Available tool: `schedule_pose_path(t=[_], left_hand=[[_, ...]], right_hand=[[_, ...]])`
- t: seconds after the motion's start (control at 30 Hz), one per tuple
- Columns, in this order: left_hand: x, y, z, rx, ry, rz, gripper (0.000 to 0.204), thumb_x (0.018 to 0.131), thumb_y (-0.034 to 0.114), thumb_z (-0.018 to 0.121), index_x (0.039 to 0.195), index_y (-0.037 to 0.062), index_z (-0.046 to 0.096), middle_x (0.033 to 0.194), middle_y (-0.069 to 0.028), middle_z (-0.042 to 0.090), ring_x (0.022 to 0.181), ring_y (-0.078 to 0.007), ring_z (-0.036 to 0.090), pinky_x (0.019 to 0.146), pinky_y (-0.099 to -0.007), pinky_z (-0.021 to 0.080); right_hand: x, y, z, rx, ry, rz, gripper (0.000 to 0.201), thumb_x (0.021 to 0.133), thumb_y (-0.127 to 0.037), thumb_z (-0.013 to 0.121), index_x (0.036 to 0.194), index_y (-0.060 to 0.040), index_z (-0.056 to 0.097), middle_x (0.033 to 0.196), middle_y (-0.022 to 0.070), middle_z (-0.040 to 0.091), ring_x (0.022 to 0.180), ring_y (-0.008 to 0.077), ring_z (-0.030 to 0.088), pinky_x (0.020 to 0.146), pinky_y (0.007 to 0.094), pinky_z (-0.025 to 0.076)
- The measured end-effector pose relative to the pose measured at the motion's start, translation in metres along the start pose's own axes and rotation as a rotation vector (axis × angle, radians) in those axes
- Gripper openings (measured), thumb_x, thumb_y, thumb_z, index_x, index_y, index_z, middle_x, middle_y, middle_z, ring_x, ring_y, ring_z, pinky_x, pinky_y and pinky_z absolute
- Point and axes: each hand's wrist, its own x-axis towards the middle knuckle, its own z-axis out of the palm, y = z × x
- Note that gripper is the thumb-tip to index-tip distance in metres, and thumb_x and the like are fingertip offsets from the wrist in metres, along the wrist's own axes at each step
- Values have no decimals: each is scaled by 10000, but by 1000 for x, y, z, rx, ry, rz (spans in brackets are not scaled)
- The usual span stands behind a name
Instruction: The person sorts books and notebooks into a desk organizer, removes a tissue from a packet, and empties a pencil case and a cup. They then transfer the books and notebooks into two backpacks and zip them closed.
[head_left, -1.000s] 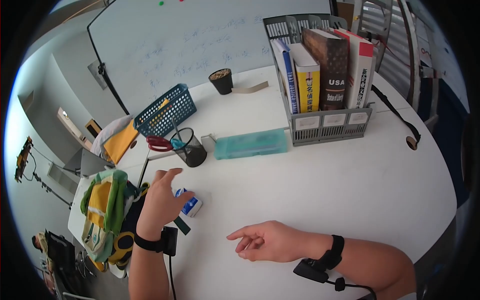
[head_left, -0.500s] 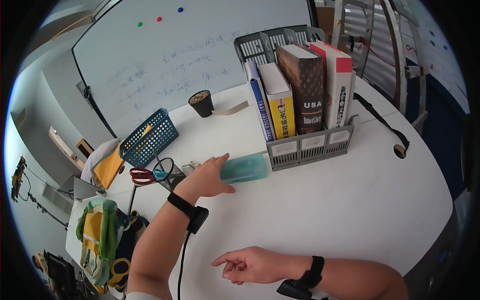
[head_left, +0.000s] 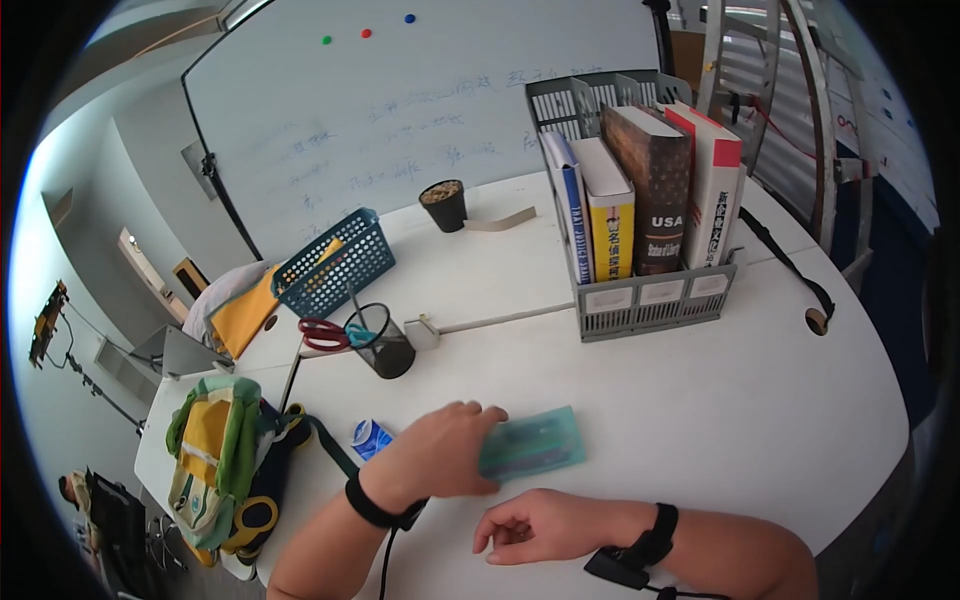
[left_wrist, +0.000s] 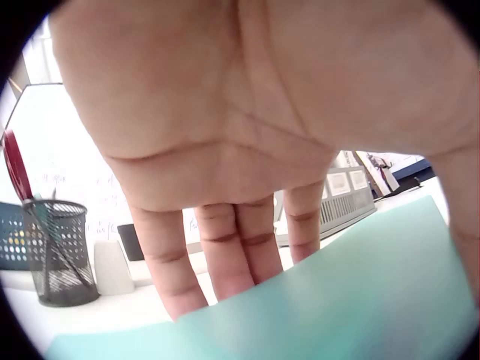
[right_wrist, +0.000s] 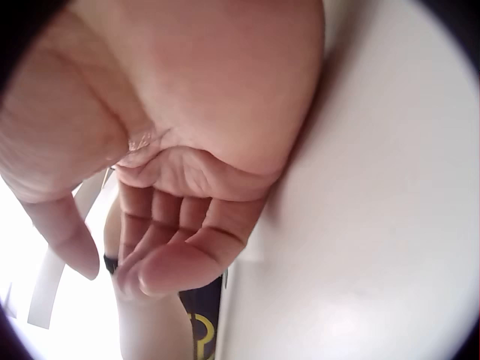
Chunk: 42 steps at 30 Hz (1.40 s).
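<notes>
A flat, translucent teal plastic pencil case [head_left: 537,442] is at the near middle of the white table, with dark shapes showing faintly inside. My left hand [head_left: 437,455] grips its left end, thumb on the near side and fingers along the far side. In the left wrist view the fingers [left_wrist: 229,251] reach down behind the case's long edge. My right hand [head_left: 548,525] rests on the table just in front of the case, its fingers loosely curled around nothing. A small blue-and-white box [head_left: 371,438] stands beside the left wrist, partly hidden by it.
Behind stands a black mesh pen cup [head_left: 385,352] with red scissors, beside a small white object [head_left: 422,333]. Upright books [head_left: 655,200] fill a grey rack [head_left: 655,315] at the back right. A blue basket [head_left: 335,265] and a potted plant [head_left: 444,207] stand farther back; a backpack [head_left: 215,460] lies left.
My left hand moved from above the small box to the pencil case at the back, took hold of it and drew it nearer. My right hand stays near the front, fingers slightly more curled.
</notes>
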Motion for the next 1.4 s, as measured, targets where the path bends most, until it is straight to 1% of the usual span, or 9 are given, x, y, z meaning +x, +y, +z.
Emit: schedule_pose_path(t=[0.2, 0.27, 0.4, 0.5, 0.83, 1.03, 1.1, 1.2, 1.4], left_hand=[[-83, 22, 16, -86, -101, -37, 820, 754, 326, 898, 1458, 66, 566, 1227, -193, 649, 1183, -385, 647, 1028, -445, 530], [-97, 24, 28, -120, -45, -29, 852, 762, 317, 907, 1490, 65, 543, 1288, -187, 625, 1204, -396, 633, 1041, -438, 526], [-99, 36, 31, -122, 174, 62, 875, 774, 255, 915, 1527, 62, 515, 1347, -188, 630, 1234, -381, 633, 1058, -435, 519], [-94, 35, 49, -85, 225, 213, 767, 817, 184, 865, 1481, 11, 523, 1237, -185, 660, 1138, -368, 664, 999, -421, 542], [-103, 25, 32, -216, 214, 248, 511, 809, 194, 881, 1260, 38, 698, 1208, -176, 766, 1013, -349, 758, 909, -411, 621], [-114, -4, 18, -236, 203, -118, 454, 854, 188, 891, 1221, 36, 671, 1106, -159, 788, 958, -347, 773, 847, -406, 620], [-111, -19, 20, -258, 331, -253, 460, 904, 276, 873, 1213, 30, 637, 1051, -164, 762, 903, -340, 761, 790, -418, 604], [-102, -18, 29, -259, 404, -293, 548, 878, 273, 905, 1240, 37, 568, 984, -165, 750, 821, -310, 747, 757, -401, 600], [-89, -21, 41, -378, 420, -393, 573, 896, 186, 881, 1301, 40, 504, 1022, -188, 723, 698, -284, 716, 678, -361, 574]], right_hand=[[-35, -57, -22, 264, 219, -164, 283, 982, -236, 796, 1162, -30, 723, 960, 12, 718, 913, 93, 668, 843, 248, 540], [-39, -64, -19, -426, 586, -23, 535, 892, -322, 880, 1284, -12, 688, 1126, 96, 721, 1062, 192, 686, 947, 301, 542], [-54, -45, -6, -901, 413, 166, 913, 781, -389, 924, 1530, -45, 533, 1421, 195, 573, 1345, 346, 552, 1100, 425, 496], [-54, -44, 4, -780, 437, 166, 841, 762, -334, 914, 1477, -47, 577, 1332, 169, 607, 1287, 339, 579, 1078, 413, 512], [-49, -38, 8, -890, 398, 110, 662, 750, -249, 887, 1324, -54, 619, 1244, 140, 636, 1110, 363, 666, 954, 444, 558], [-54, -47, 1, -787, 381, 189, 1053, 748, -247, 895, 1620, -58, 334, 1300, 190, 632, 1087, 354, 682, 959, 443, 558], [-52, -59, 1, -719, 333, 362, 1382, 760, -299, 957, 1727, -71, -3, 1176, 158, 612, 942, 260, 672, 919, 349, 557], [-57, -51, -9, -601, 355, 341, 1507, 764, -288, 966, 1701, -87, -197, 1189, 152, 602, 919, 230, 657, 929, 335, 548], [-58, -46, -2, -543, 493, 316, 1465, 771, -273, 965, 1716, -72, -136, 1228, 146, 594, 929, 183, 656, 910, 320, 540]])
